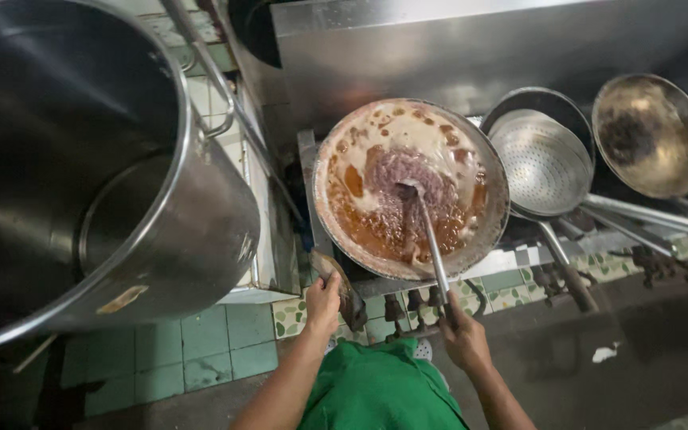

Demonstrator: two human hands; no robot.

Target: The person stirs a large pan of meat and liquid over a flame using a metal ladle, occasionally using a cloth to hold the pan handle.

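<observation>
- From the head camera, we see our left hand (324, 300) closed around the worn wooden handle (342, 288) of the wok (410, 188), at the wok's near-left rim.
- Our right hand (462, 336) is clamped on the lower end of a long metal ladle (426, 235); its bowl sits in the middle of the wok's contents.
- We make out a brown sauce (376, 231) pooled along the near side of the wok, a purplish-grey mash (408, 179) in the centre and a pale creamy layer towards the far rim.
- At our left a big steel stockpot (97, 159) stands on a tiled ledge, well apart from the wok; we cannot tell what it holds.
- To the right of the wok a perforated metal strainer (541, 163) rests in a dark pan, and beyond it an empty scorched wok (650, 134) leans at a tilt.
- Behind runs a steel backsplash (479, 48).
- Gas knobs (408, 306) line the stove front between our two hands, above our green garment (376, 390).
</observation>
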